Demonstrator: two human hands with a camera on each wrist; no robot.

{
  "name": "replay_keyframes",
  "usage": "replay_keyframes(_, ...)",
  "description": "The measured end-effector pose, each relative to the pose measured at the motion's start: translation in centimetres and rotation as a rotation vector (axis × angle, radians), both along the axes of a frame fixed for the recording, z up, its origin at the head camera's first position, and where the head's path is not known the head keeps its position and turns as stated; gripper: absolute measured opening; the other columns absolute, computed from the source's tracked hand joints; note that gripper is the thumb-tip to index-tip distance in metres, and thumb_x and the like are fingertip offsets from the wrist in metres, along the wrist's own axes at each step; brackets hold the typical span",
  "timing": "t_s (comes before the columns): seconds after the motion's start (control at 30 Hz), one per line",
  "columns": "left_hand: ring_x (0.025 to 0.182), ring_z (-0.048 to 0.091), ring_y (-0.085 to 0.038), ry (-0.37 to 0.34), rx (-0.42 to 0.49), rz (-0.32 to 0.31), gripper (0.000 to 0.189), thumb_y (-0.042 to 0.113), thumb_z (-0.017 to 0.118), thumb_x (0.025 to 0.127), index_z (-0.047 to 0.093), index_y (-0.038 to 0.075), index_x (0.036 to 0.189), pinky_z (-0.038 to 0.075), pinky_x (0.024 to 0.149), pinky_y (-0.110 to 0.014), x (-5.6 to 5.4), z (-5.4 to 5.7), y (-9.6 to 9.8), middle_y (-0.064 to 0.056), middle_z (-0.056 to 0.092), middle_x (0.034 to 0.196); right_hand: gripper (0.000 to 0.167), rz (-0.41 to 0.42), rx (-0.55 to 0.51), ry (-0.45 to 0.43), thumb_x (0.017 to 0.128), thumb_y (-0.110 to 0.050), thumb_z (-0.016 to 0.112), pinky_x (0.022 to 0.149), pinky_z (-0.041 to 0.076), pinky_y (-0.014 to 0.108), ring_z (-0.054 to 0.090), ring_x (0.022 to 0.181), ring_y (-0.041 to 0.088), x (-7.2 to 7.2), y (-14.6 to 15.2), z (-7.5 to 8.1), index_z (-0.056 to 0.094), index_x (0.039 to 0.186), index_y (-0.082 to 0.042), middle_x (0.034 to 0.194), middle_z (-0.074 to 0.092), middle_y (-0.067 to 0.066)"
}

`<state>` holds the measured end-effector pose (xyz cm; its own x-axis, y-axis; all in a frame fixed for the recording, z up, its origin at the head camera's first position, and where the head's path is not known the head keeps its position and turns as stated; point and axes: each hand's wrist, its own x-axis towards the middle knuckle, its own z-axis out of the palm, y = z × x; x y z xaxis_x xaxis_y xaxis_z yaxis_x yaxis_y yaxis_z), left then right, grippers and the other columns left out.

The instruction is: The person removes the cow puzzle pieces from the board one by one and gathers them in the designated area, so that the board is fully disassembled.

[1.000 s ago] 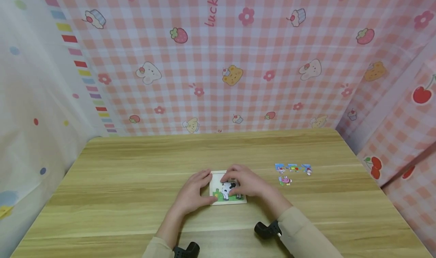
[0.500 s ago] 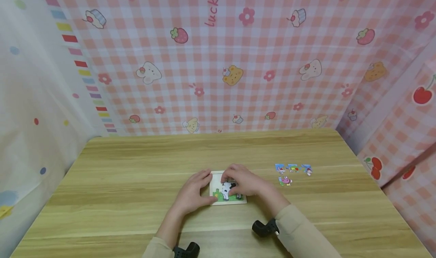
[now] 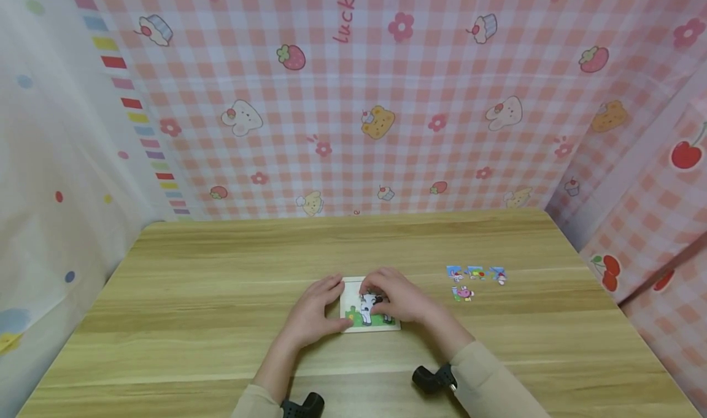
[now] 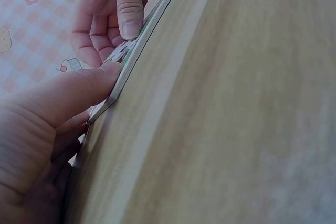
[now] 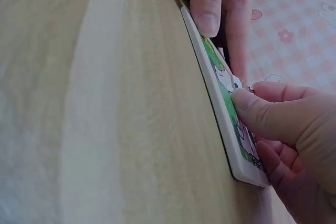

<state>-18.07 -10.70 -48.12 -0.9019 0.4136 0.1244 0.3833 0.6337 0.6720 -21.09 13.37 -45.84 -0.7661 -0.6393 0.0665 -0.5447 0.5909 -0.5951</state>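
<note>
A small jigsaw tray with a pale wooden border lies flat on the table. Green puzzle pieces fill its front part, and the upper left part shows bare wood. My left hand grips the tray's left side, thumb at the front corner and fingertips at the far corner. Over the tray's right half, my right hand pinches a black-and-white cow puzzle piece between thumb and index finger. In the right wrist view the piece appears slightly tilted up; the fingers hide much of it.
Several loose puzzle pieces with blue edges lie right of the tray, with a pink one in front of them. The wooden table ends at a pink checked cloth. Both wrists wear black camera mounts.
The right hand shifts only slightly over the tray, keeping its pinch on the cow puzzle piece. The left hand, the tray and the loose pieces stay where they were.
</note>
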Motion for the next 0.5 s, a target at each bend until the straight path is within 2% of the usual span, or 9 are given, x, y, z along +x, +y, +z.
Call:
replay_keyframes(0.2, 0.149, 0.036, -0.040, 0.003, -0.007, 0.000, 0.078, 0.029, 0.086, 0.084, 0.054, -0.005, 0.146, 0.031, 0.120, -0.059, -0.03, 0.04, 0.01, -0.017, 0.045, 0.159, 0.029, -0.009, -0.020, -0.016, 0.090, -0.007, 0.080, 0.097, 0.047, 0.044, 0.053, 0.103, 0.019, 0.01, 0.05, -0.16, 0.068, 0.115, -0.015, 0.111, 0.063, 0.000)
replay_keyframes(0.5, 0.149, 0.036, -0.040, 0.001, -0.008, 0.005, 0.078, 0.030, 0.087, 0.084, 0.054, -0.005, 0.146, 0.031, 0.120, -0.059, 0.03, 0.02, 0.01, -0.017, 0.045, 0.159, 0.022, -0.040, -0.091, -0.009, 0.095, -0.006, 0.075, 0.084, 0.050, 0.031, 0.054, 0.093, 0.015, 0.35, 0.08, -0.55, 0.070, 0.114, -0.013, 0.101, 0.061, -0.003)
